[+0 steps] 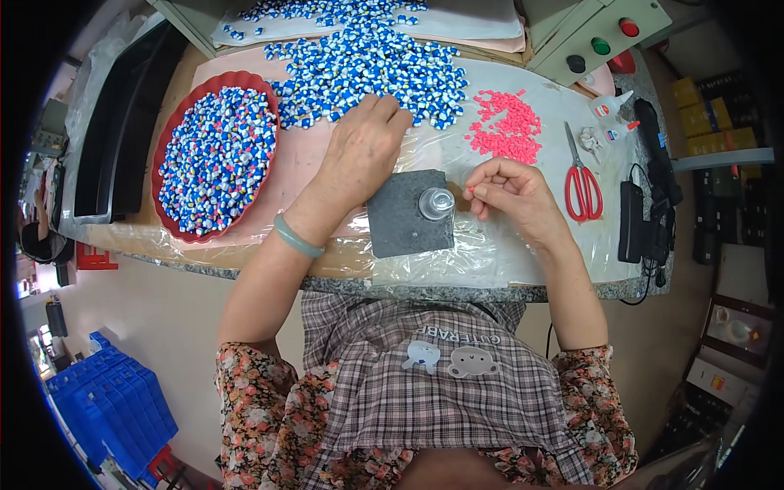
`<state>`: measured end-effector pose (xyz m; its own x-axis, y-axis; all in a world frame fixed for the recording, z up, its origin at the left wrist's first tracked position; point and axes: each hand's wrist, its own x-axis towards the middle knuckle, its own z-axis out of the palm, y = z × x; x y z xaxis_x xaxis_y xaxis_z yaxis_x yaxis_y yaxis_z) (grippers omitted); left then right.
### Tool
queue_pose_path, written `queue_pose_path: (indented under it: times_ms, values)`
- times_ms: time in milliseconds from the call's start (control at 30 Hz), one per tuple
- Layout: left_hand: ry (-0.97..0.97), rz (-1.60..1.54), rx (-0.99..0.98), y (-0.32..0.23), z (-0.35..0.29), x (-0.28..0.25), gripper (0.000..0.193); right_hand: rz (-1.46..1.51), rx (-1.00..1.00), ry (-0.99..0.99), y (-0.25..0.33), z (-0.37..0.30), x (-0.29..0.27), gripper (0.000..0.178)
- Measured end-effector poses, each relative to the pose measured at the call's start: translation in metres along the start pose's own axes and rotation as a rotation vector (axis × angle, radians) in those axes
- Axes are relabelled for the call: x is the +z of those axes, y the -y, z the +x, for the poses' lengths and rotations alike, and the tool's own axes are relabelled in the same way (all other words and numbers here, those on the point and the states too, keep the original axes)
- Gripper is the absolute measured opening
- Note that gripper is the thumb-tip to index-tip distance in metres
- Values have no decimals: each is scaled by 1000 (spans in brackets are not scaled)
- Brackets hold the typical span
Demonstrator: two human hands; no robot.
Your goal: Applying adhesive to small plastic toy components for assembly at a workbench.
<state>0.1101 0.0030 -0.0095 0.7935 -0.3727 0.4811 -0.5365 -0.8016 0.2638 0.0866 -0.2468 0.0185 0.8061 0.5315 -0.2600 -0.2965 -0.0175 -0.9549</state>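
Note:
My left hand, with a pale green bangle on its wrist, reaches to the near edge of a spread pile of small blue-and-white pieces. Its fingers are curled together and their tips are hidden. My right hand pinches a small pink piece between thumb and forefinger. Between the hands lies a dark grey square pad, with a small clear round container standing on it. A loose heap of small pink pieces lies beyond my right hand.
At left stands a red scalloped bowl full of blue-and-white pieces, beside a long black tray. To the right are red-handled scissors, small glue bottles and a black power strip. A control panel with buttons stands behind.

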Motion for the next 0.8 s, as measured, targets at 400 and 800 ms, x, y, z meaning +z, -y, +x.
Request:
queue_pose_path:
  times_ms: [400, 800]
  values:
    - [-92, -1103, -596, -7, -27, -13, 17, 7, -6, 0, 1, -3, 8, 6]
    - [-15, -1394, -745, -35, -64, -39, 25, 66, 38, 35, 5, 1, 15, 11]
